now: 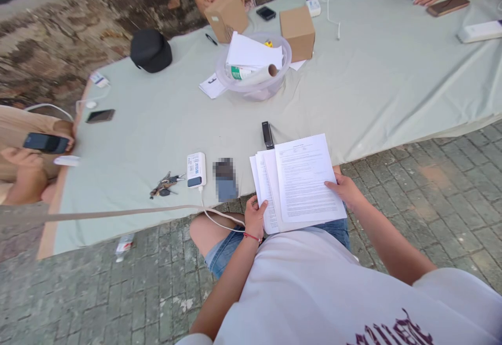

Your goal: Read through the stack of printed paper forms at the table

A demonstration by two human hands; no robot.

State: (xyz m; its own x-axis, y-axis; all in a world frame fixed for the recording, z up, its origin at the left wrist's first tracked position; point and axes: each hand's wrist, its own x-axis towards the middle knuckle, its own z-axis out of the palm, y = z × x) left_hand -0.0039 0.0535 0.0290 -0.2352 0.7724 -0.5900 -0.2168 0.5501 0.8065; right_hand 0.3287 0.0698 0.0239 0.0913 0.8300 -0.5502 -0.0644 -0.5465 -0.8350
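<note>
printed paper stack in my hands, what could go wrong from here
The fanned stack of white printed sheets is pinched only at its lower edges by the left hand and right hand, so loose pages could slip onto the brick paving. The white charging cable crosses the bare knee; shifting the leg might tug the white power bank off the table edge.

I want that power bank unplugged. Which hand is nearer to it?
Left. The left hand grips the papers just right of the power bank; the right hand is farther right.
</note>
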